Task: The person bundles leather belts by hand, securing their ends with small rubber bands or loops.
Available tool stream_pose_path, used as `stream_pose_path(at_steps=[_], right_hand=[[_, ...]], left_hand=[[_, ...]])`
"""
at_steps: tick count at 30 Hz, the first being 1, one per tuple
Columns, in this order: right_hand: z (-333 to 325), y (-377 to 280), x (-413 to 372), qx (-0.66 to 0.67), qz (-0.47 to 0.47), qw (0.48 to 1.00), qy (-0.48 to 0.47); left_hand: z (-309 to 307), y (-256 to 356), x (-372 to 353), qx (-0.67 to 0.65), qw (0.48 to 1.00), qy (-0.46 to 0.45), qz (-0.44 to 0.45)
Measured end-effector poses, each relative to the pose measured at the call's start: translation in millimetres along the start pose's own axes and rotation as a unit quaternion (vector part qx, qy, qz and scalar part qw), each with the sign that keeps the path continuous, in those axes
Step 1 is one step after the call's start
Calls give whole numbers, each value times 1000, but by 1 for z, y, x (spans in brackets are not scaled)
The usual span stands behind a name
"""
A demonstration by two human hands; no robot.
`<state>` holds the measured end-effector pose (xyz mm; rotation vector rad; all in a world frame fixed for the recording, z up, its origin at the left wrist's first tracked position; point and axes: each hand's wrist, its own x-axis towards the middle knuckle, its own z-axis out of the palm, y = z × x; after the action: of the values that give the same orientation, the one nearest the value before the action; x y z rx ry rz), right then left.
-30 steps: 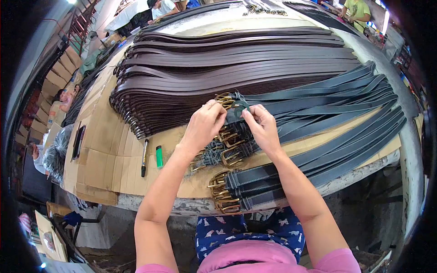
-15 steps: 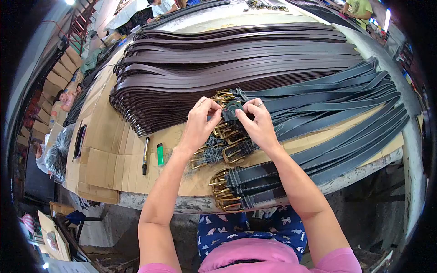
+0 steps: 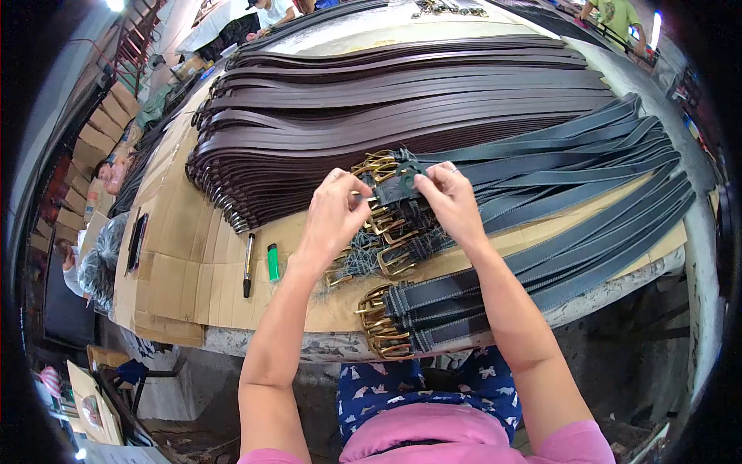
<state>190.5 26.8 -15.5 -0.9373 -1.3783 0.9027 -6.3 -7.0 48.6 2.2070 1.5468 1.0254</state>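
Note:
Over the heap of brass buckles [image 3: 382, 224], my left hand [image 3: 337, 213] is closed in a pinch on something small that I cannot make out. My right hand [image 3: 450, 199] pinches the edge of a dark green round piece with holes [image 3: 410, 178]. That piece lies over the dark buckle end of a belt between my hands. Blue-grey stitched belts [image 3: 556, 170] run off to the right from the buckles. Loose grey threads [image 3: 359, 259] lie below my left hand. A second group of blue-grey belts [image 3: 448, 305] has its buckles near the table's front edge.
Dark brown belts [image 3: 309, 100] are stacked across the back. A green lighter [image 3: 273, 262] and a marker [image 3: 248, 265] lie on cardboard [image 3: 178, 278] at left. A phone-like dark object [image 3: 137, 241] is farther left. Other people [image 3: 272, 12] are beyond the table.
My hands have moved apart, the left slightly left and the right slightly right. The round green piece now shows more fully between them. A person at the far right has shifted.

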Motion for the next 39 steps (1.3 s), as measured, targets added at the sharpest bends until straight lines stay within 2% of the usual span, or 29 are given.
stream_pose_path(at_steps=[2, 3, 6, 11, 14, 19, 23, 32, 38, 39], right_hand=[[-11, -2, 2, -12, 1, 1000, -16], [-17, -2, 4, -22, -1, 999, -29], [-26, 5, 7, -4, -9, 998, -64], [-31, 3, 5, 38, -7, 993, -112], [-33, -3, 4, -11, -26, 991, -134], [-32, 3, 6, -16, -41, 989, -140], [-32, 3, 6, -30, -47, 987, -151], [-31, 3, 4, -40, -71, 986, -146], [-30, 3, 4, -23, -71, 988, -137], [-30, 4, 5, -10, -72, 989, -132]], left_hand=[[-1, 12, -8, 61, 997, -51, -2], [5, 14, -11, 40, 998, -40, 15], [20, 30, -13, 104, 992, -61, -21], [44, 26, -13, 135, 990, 41, -14], [42, 31, -10, 117, 991, 26, -62], [32, 11, -3, -43, 994, -20, -97], [24, 6, 0, -164, 967, -80, -177], [22, 7, 2, -187, 961, -83, -188], [13, 12, 8, -257, 940, -54, -216], [10, 12, 11, -193, 962, -23, -191]])
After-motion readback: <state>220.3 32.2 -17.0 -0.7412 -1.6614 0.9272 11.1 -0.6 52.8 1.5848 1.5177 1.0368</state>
